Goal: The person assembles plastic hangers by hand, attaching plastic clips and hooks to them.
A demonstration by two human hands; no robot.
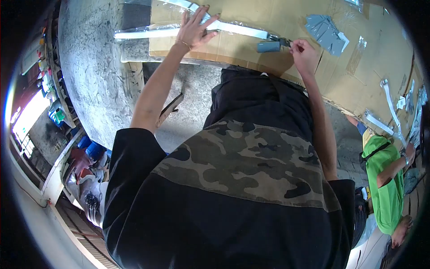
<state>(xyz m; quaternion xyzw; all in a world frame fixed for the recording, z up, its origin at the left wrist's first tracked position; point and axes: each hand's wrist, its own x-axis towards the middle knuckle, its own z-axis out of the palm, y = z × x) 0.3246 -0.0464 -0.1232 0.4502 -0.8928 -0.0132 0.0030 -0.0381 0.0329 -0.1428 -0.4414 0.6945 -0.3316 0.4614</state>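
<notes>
A long white belt-like strap, partly in clear plastic wrap, lies across the cardboard. My left hand rests flat on it with the fingers spread. At the strap's right end is a dark buckle-like piece. My right hand is beside this piece, thumb and fingers pinched together; what they hold, if anything, is too small to make out. A grey tag lies just below the strap's end. To the upper right, several grey tags are fanned out on the cardboard.
Cardboard covers the worktable, whose scuffed grey top shows at left. More white straps in plastic lie at far right. A person in a green shirt works there. Blue containers stand at lower left.
</notes>
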